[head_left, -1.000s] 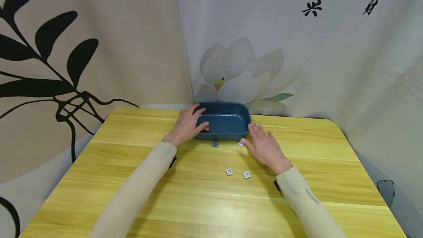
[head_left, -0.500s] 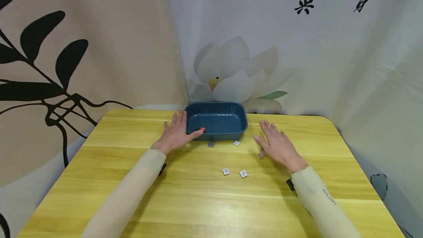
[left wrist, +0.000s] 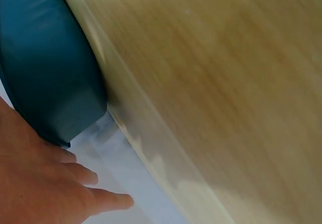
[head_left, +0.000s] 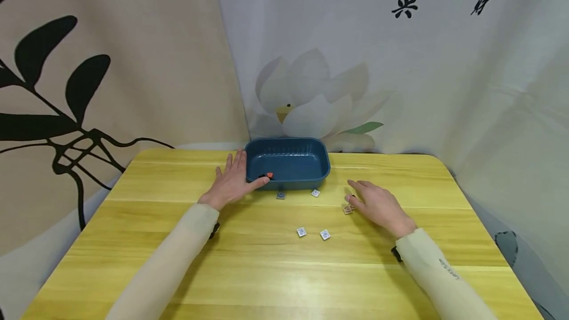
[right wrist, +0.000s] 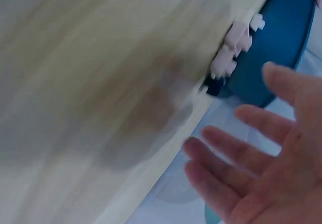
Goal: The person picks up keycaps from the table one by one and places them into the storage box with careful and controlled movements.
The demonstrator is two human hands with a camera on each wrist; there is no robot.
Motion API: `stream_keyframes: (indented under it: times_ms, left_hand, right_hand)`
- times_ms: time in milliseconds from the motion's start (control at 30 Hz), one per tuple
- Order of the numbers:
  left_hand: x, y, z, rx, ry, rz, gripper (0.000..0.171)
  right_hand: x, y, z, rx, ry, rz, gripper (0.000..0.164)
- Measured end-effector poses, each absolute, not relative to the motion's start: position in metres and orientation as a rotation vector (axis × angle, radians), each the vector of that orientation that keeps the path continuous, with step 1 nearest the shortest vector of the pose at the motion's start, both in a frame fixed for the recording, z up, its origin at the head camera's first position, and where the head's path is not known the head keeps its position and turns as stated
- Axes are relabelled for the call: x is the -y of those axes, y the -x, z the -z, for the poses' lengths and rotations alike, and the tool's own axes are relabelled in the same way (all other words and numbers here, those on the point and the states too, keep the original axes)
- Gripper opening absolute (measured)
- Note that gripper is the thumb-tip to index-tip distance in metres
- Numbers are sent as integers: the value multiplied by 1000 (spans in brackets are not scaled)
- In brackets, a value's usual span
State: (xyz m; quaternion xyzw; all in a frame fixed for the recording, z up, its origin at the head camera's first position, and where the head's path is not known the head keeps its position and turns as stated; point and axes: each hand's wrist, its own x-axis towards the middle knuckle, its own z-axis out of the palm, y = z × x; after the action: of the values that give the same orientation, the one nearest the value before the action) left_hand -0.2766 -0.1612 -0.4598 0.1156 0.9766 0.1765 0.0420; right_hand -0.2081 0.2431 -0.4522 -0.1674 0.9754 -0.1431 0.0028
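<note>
A dark blue rectangular tray (head_left: 323,177) stands at the back of the table. My left hand (head_left: 226,184) lies along its left side with fingers straight, the thumb over the front left rim. Just beyond the thumb tip, an orange-red and black item (head_left: 269,175) shows inside the tray, partly hidden. My right hand (head_left: 378,207) hovers right of the tray, fingers loosely bent and holding nothing. Close under its thumb sit small pinkish pieces (head_left: 347,209), partly covered by the hand; the right wrist view shows these pink pieces (right wrist: 224,62) with knobbed edges beside a dark piece (right wrist: 216,86).
Two small white patterned squares lie mid-table, a left square (head_left: 301,231) and a right square (head_left: 325,234). Before the tray's front wall are a grey square (head_left: 280,195) and another white square (head_left: 315,193). Printed cloth (head_left: 302,38) hangs behind the wooden table (head_left: 249,270).
My left hand has gone from over the tray's left rim to its outer side. The right hand has left the tray's right side, moved right, and its fingers have bent over the pinkish pieces.
</note>
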Motion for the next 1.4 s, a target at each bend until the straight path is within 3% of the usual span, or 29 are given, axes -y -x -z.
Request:
stream_keyframes:
  times_ms: [367,567,800,1000,1400]
  left_hand:
    - [161,275,456,-2979,-335,-497,129]
    - [160,276,456,-2975,-342,-517,127]
    - [161,274,452,-2963,-330,-512,128]
    - [159,273,450,-2954,-332,-521,126]
    - [160,274,452,-2953,-321,-533,128]
  right_hand:
    - [-218,226,451,-3043,432,316,10]
    - [-224,226,450,-3035,422,437,39]
    - [-232,222,438,-3133,401,603,13]
    - [-229,215,415,-3352,479,849,14]
    - [-192,227,396,-3576,1018,1443,18]
